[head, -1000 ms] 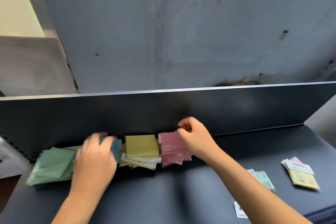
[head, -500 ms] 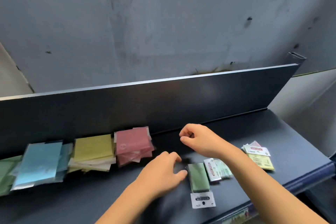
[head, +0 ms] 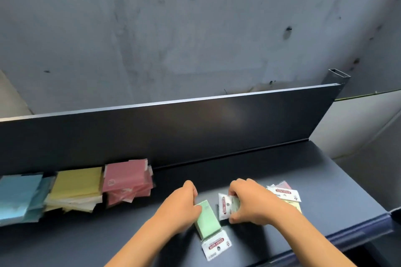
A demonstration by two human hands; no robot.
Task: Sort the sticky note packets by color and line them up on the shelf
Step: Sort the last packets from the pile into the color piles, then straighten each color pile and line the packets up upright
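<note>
Shelf (head: pixel 282 165): dark surface filling the lower frame, with an upright back panel behind it.
Green packet (head: pixel 206 219): lower centre, lying flat, white header card toward the near edge.
Left hand (head: pixel 182 208): fingers curled round the green packet's far end, gripping it.
Right hand (head: pixel 251 201): right of centre, fingers and thumb pinching a second packet (head: pixel 225 206) with a white label; its colour is mostly hidden.
Loose packets (head: pixel 284 195): right, partly behind the right hand, yellow and pink showing.
Pink stack (head: pixel 128 180): centre left, against the back panel.
Yellow stack (head: pixel 76 188): just left of pink.
Blue stack (head: pixel 19 197): left edge.
</note>
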